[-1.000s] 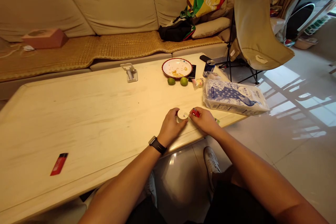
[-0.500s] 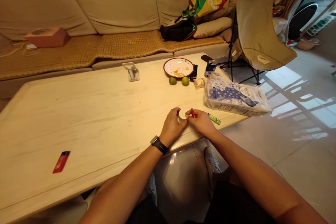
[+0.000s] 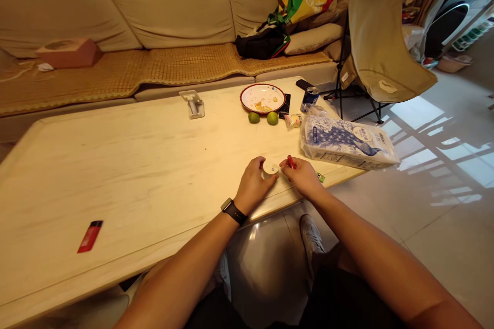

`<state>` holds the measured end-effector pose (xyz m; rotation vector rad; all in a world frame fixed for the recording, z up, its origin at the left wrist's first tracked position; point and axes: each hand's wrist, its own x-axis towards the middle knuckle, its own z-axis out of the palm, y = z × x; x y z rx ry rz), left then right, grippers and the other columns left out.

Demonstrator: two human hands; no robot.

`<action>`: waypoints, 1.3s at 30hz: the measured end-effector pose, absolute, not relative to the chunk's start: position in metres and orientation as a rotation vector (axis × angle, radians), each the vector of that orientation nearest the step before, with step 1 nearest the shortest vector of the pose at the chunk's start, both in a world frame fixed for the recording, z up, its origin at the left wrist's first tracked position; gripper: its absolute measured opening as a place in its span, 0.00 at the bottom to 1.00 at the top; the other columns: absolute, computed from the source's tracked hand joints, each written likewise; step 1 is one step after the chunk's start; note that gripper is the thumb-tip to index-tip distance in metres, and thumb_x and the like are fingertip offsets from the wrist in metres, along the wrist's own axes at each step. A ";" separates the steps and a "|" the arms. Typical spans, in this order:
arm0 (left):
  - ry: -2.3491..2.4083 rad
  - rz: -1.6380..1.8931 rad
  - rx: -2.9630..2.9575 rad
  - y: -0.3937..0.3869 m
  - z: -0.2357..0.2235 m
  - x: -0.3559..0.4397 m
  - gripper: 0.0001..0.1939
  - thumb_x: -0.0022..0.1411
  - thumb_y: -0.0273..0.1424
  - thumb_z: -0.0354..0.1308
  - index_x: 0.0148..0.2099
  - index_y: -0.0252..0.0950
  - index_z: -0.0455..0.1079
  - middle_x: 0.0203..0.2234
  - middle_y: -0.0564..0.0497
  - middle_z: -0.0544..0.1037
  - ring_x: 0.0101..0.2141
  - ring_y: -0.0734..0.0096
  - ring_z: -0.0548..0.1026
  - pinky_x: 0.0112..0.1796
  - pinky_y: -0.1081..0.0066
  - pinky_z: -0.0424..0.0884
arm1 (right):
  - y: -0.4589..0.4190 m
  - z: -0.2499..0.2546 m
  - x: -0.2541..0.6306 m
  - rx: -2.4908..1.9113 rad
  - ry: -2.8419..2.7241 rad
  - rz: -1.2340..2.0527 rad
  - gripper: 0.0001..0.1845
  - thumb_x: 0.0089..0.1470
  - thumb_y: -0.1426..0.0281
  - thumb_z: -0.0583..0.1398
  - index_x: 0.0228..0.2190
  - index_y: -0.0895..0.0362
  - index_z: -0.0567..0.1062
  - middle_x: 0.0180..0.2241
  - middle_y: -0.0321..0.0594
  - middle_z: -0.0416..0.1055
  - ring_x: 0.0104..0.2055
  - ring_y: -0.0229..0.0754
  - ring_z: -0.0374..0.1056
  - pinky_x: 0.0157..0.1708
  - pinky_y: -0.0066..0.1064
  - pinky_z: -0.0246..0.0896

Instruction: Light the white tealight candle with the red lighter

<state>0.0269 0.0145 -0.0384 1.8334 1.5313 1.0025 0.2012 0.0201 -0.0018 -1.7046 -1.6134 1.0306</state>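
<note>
My left hand (image 3: 254,180) curls its thumb and fingers around the sides of a tealight candle (image 3: 271,168), a small white disc with a dark speck at its middle, near the table's front edge. Just right of it, my right hand (image 3: 301,175) is closed on a small red object (image 3: 290,162) that sticks up between the fingers; the rest of it is hidden in the grip. A green lighter (image 3: 320,177) lies partly behind my right hand. Far to the left on the table is a red lighter (image 3: 90,236) with a black top.
A tissue pack (image 3: 347,139) lies across the table's right end. Behind it are a blue can (image 3: 310,98), a red-rimmed plate (image 3: 262,98) with scraps and two green limes (image 3: 272,118). A phone stand (image 3: 193,104) sits further left. A folding chair (image 3: 382,46) stands beyond.
My right hand has moved slightly right with the red object, away from the candle, so its top now shows. The green lighter is now more covered by that hand.
</note>
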 end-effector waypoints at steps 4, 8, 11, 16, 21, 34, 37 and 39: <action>1.545 0.991 1.829 0.014 -0.035 0.028 0.27 0.56 0.38 0.66 0.55 0.35 0.64 0.47 0.42 0.74 0.46 0.57 0.74 0.46 0.58 0.71 | 0.015 0.002 0.194 -1.597 -1.540 1.125 0.17 0.48 0.64 0.58 0.39 0.56 0.79 0.30 0.36 0.76 0.32 0.41 0.69 0.35 0.29 0.61; 1.554 0.995 1.835 0.014 -0.034 0.028 0.26 0.57 0.37 0.65 0.55 0.35 0.64 0.48 0.41 0.75 0.46 0.57 0.74 0.46 0.58 0.71 | 0.014 0.006 0.191 -1.570 -1.519 1.228 0.17 0.46 0.65 0.60 0.38 0.57 0.79 0.25 0.33 0.73 0.27 0.39 0.67 0.32 0.29 0.60; 1.547 0.991 1.850 0.014 -0.036 0.028 0.27 0.56 0.37 0.65 0.55 0.36 0.64 0.47 0.42 0.75 0.46 0.57 0.74 0.46 0.58 0.71 | 0.017 0.006 0.193 -1.595 -1.430 1.339 0.17 0.49 0.63 0.58 0.39 0.57 0.78 0.17 0.29 0.65 0.19 0.37 0.59 0.24 0.28 0.55; 1.548 0.992 1.849 0.014 -0.036 0.028 0.28 0.56 0.38 0.66 0.55 0.36 0.64 0.46 0.42 0.75 0.46 0.57 0.74 0.47 0.58 0.71 | 0.021 0.005 0.199 -1.606 -1.505 1.192 0.15 0.48 0.63 0.60 0.37 0.56 0.77 0.22 0.31 0.71 0.24 0.38 0.64 0.27 0.28 0.57; 1.551 0.998 1.833 0.013 -0.032 0.029 0.26 0.56 0.34 0.64 0.55 0.36 0.64 0.48 0.42 0.75 0.46 0.57 0.74 0.47 0.59 0.72 | 0.016 0.008 0.189 -1.705 -1.760 0.913 0.09 0.50 0.65 0.61 0.34 0.54 0.77 0.29 0.35 0.75 0.32 0.40 0.68 0.33 0.28 0.57; 1.544 0.990 1.846 0.011 -0.032 0.029 0.26 0.54 0.29 0.63 0.56 0.35 0.64 0.47 0.42 0.75 0.46 0.57 0.74 0.47 0.58 0.72 | 0.016 0.023 0.183 -1.798 -1.884 0.752 0.24 0.52 0.59 0.64 0.50 0.52 0.74 0.38 0.41 0.79 0.41 0.45 0.73 0.39 0.31 0.61; 1.537 0.990 1.858 0.012 -0.033 0.029 0.27 0.55 0.32 0.64 0.57 0.35 0.64 0.48 0.41 0.74 0.45 0.58 0.74 0.47 0.58 0.72 | 0.013 0.021 0.200 -1.730 -1.835 0.960 0.40 0.44 0.56 0.70 0.58 0.53 0.68 0.40 0.43 0.78 0.43 0.47 0.74 0.42 0.33 0.64; 1.538 0.991 1.867 0.012 -0.033 0.029 0.27 0.56 0.36 0.65 0.57 0.35 0.63 0.47 0.42 0.75 0.44 0.58 0.74 0.47 0.59 0.72 | 0.012 0.017 0.214 -1.704 -1.783 1.019 0.39 0.42 0.56 0.70 0.55 0.55 0.70 0.42 0.46 0.77 0.45 0.48 0.74 0.43 0.34 0.64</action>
